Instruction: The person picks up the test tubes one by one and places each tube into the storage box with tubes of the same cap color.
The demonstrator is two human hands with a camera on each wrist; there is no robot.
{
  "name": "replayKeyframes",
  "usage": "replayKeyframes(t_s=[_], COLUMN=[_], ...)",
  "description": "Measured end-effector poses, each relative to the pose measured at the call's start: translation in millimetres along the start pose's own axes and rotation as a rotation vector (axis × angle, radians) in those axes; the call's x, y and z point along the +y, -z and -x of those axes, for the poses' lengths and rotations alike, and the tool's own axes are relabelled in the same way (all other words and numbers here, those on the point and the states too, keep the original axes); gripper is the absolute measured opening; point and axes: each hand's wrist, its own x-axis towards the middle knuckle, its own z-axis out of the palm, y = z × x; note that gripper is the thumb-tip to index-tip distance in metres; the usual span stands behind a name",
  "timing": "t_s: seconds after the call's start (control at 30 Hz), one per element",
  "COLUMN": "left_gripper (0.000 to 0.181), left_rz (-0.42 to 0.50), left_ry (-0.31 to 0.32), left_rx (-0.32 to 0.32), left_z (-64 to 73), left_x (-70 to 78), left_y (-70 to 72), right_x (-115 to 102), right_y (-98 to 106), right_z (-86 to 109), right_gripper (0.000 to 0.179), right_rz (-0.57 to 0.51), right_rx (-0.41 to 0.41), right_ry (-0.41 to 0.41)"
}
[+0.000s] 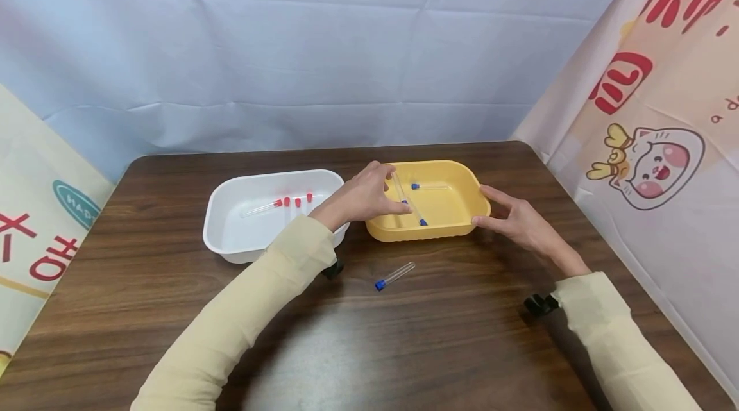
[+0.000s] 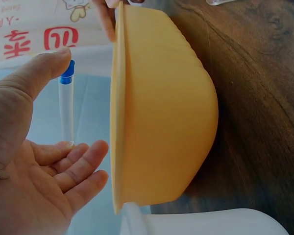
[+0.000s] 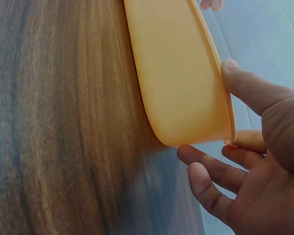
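My left hand [image 1: 364, 196] pinches a blue-capped test tube [image 2: 66, 107] lengthwise, thumb on the cap and index finger at the rounded end. It holds the tube over the left side of a yellow basin [image 1: 375, 231]. Two more blue-capped tubes lie inside the basin, one near the back [image 1: 430, 187] and one towards the front. At the basin's right end, my right hand [image 1: 522, 225] grips the corner, its thumb on the near rim and its fingers round the end. Another blue-capped tube [image 1: 398, 274] lies on the table before the basin.
A white basin [image 1: 216, 241] stands left of the yellow one, under my left forearm. Several red-capped tubes [image 1: 261, 209] lie in it. Both basins rest on a dark wooden table [image 1: 346, 347], with cloth hangings [image 1: 346, 65] behind and at the sides.
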Motion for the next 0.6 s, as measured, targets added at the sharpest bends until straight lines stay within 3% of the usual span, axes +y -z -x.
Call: replayKeyframes(t_s=[0.37, 0.6], left_gripper=[0.092, 0.091], left_rz=[-0.015, -0.019], left_ry=[0.027, -0.004], left_rx=[-0.018, -0.044], left_z=[-14.8, -21.6], left_x=[-3.7, -3.1], left_y=[-6.7, -13.0], right_x=[-0.8, 0.2], right_y=[0.4, -0.4], right_z=[0.4, 1.1], right_gripper=[0.082, 0.082], right_rz=[-0.005, -0.023], right_rx=[0.008, 0.001], right_ry=[0.009, 0.002])
